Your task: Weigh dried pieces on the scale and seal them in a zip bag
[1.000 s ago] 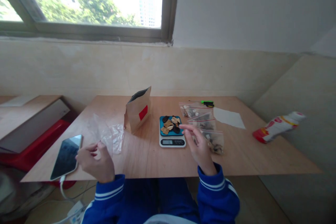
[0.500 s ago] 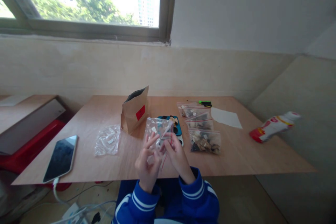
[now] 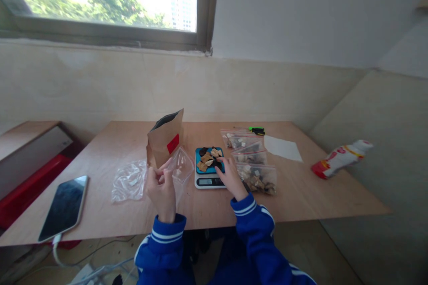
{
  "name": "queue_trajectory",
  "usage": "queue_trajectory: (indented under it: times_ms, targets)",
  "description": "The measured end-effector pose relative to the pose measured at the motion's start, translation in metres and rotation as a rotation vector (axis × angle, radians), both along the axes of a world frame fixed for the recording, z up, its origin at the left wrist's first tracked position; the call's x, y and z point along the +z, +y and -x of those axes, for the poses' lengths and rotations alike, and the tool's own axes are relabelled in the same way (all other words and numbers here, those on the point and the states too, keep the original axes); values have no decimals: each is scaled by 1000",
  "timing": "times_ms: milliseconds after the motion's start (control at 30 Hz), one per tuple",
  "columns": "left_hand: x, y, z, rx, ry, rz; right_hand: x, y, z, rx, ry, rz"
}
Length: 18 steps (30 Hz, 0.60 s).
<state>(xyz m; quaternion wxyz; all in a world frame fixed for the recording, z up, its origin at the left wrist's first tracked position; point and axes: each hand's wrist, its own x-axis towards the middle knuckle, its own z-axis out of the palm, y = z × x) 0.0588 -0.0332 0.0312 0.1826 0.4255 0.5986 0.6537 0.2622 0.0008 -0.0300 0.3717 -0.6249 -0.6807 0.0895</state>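
Around the scale (image 3: pixel 209 173) we find little room: the brown paper bag (image 3: pixel 166 138) stands just to its left, and filled zip bags (image 3: pixel 251 163) crowd its right. In front of the scale, bare table (image 3: pixel 207 202) lies open; behind it too.

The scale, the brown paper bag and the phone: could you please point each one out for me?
scale (image 3: pixel 209 181), head view, on its display panel.
brown paper bag (image 3: pixel 160 147), head view, on its front face.
phone (image 3: pixel 63 207), head view, on its dark screen.
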Motion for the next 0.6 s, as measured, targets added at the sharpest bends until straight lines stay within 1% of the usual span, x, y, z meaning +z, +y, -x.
queue_trajectory:
  times_ms: [100,233,400,600]
  targets:
    - [-5,0,-4,-50,-33,23,-14,14,-2,-30,-115,-17]
    - [-11,-1,-8,-72,-16,49,-22,16,-3,-25,-121,-61]
    - [-17,-3,-10,-74,22,52,-17,12,-6,-31,-107,-23]
    - [-27,-4,-8,-100,-14,33,-8,8,-8,-46,-68,14]
